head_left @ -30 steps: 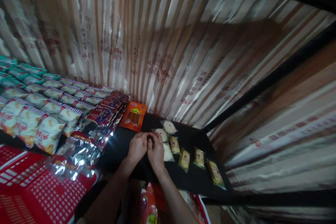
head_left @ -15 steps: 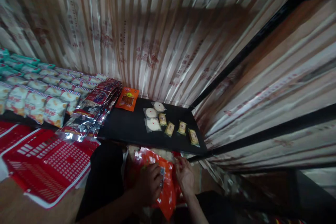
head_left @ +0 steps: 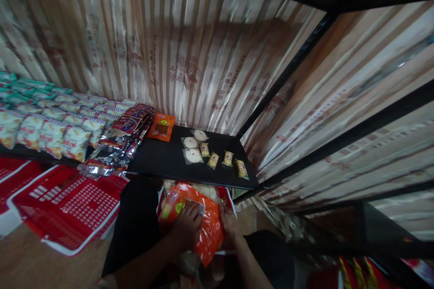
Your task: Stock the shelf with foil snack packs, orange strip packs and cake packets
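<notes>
Below the front edge of a black shelf (head_left: 169, 162), both my hands are on a large orange snack bag (head_left: 206, 235). My left hand (head_left: 188, 226) lies on top of the bag with its fingers curled over it. My right hand (head_left: 228, 222) grips the bag's right edge. On the shelf lie a small orange packet (head_left: 162, 127), three round white cakes in clear wrap (head_left: 191, 143) and several small yellow wrapped snacks (head_left: 227, 158) in a row.
To the left, rows of white, green and red snack packets (head_left: 50, 131) and silvery packs (head_left: 117, 146) cover the shelf. Red plastic baskets (head_left: 71, 203) sit at lower left. Striped shiny paper (head_left: 190, 54) lines the back and right walls.
My hands left the white cakes on the shelf and dropped below its front edge onto the orange bag. The view has pulled back and tilted down.
</notes>
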Motion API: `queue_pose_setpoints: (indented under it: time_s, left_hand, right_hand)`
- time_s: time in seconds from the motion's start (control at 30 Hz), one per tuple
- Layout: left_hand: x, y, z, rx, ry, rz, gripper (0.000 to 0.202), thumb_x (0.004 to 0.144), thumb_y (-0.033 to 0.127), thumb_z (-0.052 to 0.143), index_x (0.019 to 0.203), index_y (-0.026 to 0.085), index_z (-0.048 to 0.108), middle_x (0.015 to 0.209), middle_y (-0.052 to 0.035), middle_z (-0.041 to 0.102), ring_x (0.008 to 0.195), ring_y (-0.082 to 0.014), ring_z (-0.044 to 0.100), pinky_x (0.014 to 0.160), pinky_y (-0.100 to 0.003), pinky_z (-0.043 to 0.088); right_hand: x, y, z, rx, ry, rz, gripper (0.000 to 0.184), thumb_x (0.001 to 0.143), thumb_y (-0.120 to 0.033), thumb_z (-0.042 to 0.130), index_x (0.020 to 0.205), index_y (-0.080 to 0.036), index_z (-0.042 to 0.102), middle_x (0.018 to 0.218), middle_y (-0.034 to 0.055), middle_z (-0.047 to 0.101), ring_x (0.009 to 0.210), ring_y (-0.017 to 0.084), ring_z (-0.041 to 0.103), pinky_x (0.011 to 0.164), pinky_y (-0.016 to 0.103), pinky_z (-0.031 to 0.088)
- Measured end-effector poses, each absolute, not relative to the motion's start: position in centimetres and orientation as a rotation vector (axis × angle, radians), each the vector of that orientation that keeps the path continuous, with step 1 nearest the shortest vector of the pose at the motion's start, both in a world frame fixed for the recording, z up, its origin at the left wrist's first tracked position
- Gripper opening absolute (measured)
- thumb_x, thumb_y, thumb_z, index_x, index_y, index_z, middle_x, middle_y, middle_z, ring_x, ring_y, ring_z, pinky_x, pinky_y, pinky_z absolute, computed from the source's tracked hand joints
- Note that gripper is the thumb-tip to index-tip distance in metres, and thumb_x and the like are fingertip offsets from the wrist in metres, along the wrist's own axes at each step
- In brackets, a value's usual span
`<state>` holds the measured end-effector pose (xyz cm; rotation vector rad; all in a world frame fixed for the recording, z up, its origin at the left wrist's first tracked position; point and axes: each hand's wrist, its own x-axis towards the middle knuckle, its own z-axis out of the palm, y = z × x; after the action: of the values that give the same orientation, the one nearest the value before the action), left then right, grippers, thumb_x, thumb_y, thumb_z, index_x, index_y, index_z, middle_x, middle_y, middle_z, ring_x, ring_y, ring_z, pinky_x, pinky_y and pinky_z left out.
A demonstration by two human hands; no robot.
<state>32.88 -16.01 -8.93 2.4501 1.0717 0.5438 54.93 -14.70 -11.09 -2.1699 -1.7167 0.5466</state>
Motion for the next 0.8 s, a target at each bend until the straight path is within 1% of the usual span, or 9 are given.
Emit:
queue_pose_setpoints:
  time_s: [0.07,0.2,0.3,0.4,0.5,0.57,0.63,0.7,0.8]
  left_hand:
    - [32.6,-16.0,-9.1,2.436,1.149,0.558,0.028,0.082,0.028,0.045,0.106,0.019,0.057,0.128,-0.0096,0.049,0.118,-0.0250,0.042,0.102,-0.042,0.030]
    - [32.0,-16.2,-9.0,2.459,1.187,0.540,0.027,0.082,0.029,0.046,0.105,0.020,0.057,0.123,-0.0101,0.051,0.114,-0.0264,0.044,0.098,-0.044,0.033]
    - [31.6,-16.2,-8.8,2.482,1.181,0.470,0.027,0.080,0.031,0.049,0.103,0.019,0.056,0.120,-0.0101,0.052,0.110,-0.0265,0.046,0.097,-0.045,0.033]
    - [31.4,-16.3,-9.0,2.479,1.162,0.476,0.027,0.080,0.030,0.050,0.104,0.020,0.056,0.124,-0.0092,0.050,0.113,-0.0258,0.043,0.097,-0.044,0.033]
    - [31.5,-16.4,-9.7,2.485,1.174,0.564,0.025,0.081,0.028,0.049,0.104,0.020,0.056,0.126,-0.0091,0.049,0.116,-0.0255,0.042,0.098,-0.044,0.034]
    - [31.8,-16.5,-10.2,2.500,1.198,0.649,0.023,0.081,0.024,0.048,0.102,0.020,0.057,0.124,-0.0095,0.050,0.115,-0.0252,0.044,0.098,-0.044,0.035]
    - [32.1,-16.6,-10.6,2.511,1.228,0.737,0.021,0.082,0.022,0.047,0.099,0.020,0.058,0.122,-0.0096,0.052,0.115,-0.0245,0.045,0.098,-0.045,0.036]
    - [32.3,-16.7,-10.8,2.512,1.257,0.793,0.021,0.082,0.020,0.045,0.099,0.020,0.059,0.120,-0.0095,0.054,0.115,-0.0236,0.047,0.097,-0.045,0.038]
    - [32.3,-16.8,-10.7,2.507,1.271,0.809,0.022,0.083,0.020,0.045,0.100,0.020,0.059,0.121,-0.0094,0.055,0.116,-0.0230,0.047,0.096,-0.042,0.041]
  right_hand:
    - [54.6,-15.0,-11.3,-2.178,-1.704,0.557,0.056,0.089,-0.040,0.017,0.098,-0.011,0.065,0.102,0.0141,0.066,0.104,0.020,0.058,0.093,0.031,0.041]
    - [53.8,-15.4,-11.3,-2.218,-1.678,0.570,0.052,0.088,-0.037,0.018,0.101,-0.015,0.063,0.108,0.0124,0.064,0.110,0.019,0.054,0.095,0.030,0.039]
    - [53.2,-15.7,-11.1,-2.218,-1.686,0.543,0.053,0.088,-0.034,0.016,0.105,-0.012,0.061,0.110,0.0142,0.063,0.112,0.020,0.053,0.095,0.032,0.039]
    - [52.5,-16.0,-11.0,-2.262,-1.611,0.434,0.052,0.088,-0.032,0.018,0.108,-0.008,0.059,0.113,0.0175,0.060,0.112,0.024,0.052,0.096,0.035,0.037]
    - [51.8,-16.2,-10.2,-2.268,-1.469,0.209,0.052,0.089,-0.035,0.021,0.114,-0.007,0.056,0.119,0.0187,0.055,0.115,0.027,0.048,0.095,0.041,0.035]
    - [51.3,-16.0,-9.1,-2.142,-1.511,0.082,0.051,0.089,-0.037,0.022,0.113,-0.009,0.057,0.119,0.0169,0.055,0.115,0.027,0.046,0.096,0.043,0.033]
    - [50.5,-15.6,-7.9,-1.975,-1.659,0.040,0.047,0.089,-0.037,0.026,0.108,-0.012,0.061,0.114,0.0141,0.059,0.112,0.024,0.047,0.097,0.040,0.033]
    - [49.5,-15.0,-6.6,-1.866,-1.843,0.072,0.040,0.089,-0.036,0.033,0.104,-0.016,0.063,0.110,0.0106,0.061,0.110,0.022,0.047,0.096,0.037,0.034]
    - [47.9,-14.1,-5.0,-1.869,-2.097,0.186,0.033,0.087,-0.032,0.041,0.106,-0.019,0.064,0.107,0.0084,0.064,0.105,0.022,0.050,0.093,0.033,0.035]
